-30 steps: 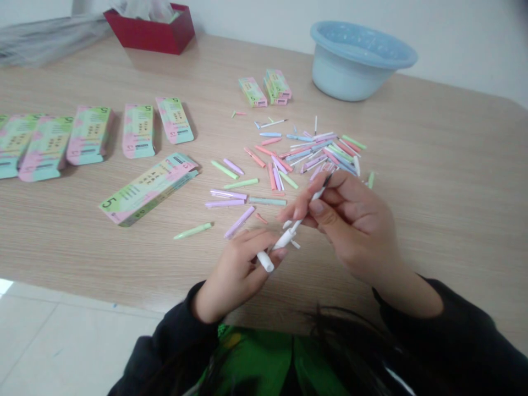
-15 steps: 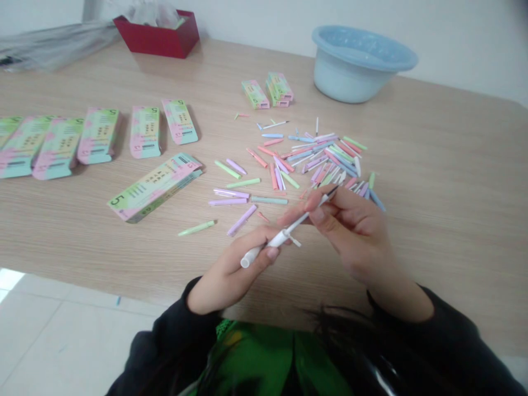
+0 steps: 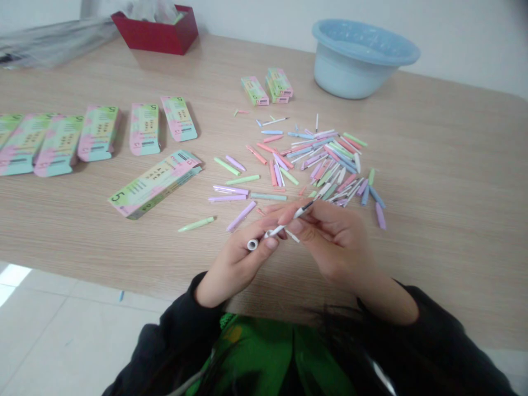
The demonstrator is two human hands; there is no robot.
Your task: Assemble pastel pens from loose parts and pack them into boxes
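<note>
My left hand [image 3: 236, 263] is closed around a white pen barrel [image 3: 252, 245], whose round open end points back toward me. Between the fingertips of my right hand [image 3: 340, 242] is a slim white pen refill [image 3: 284, 224] with a dark tip. The refill's rear end reaches my left thumb beside the barrel; whether it sits inside a white part there is hard to tell. A small white piece [image 3: 292, 236] sticks out below the fingers. Just beyond my hands lies a loose pile of coloured pen parts [image 3: 325, 154].
Pink-and-green boxes [image 3: 144, 129] line the left side, with another box [image 3: 157, 184] lying slantwise nearer me. Small boxes [image 3: 279, 83] stand behind the pile. At the back are a blue basin [image 3: 350, 71] and a red box [image 3: 165, 36] holding plastic bags.
My right hand has moved left and slightly down with the refill, closer to my left hand. The barrel in my left hand has turned, so its open end now shows.
</note>
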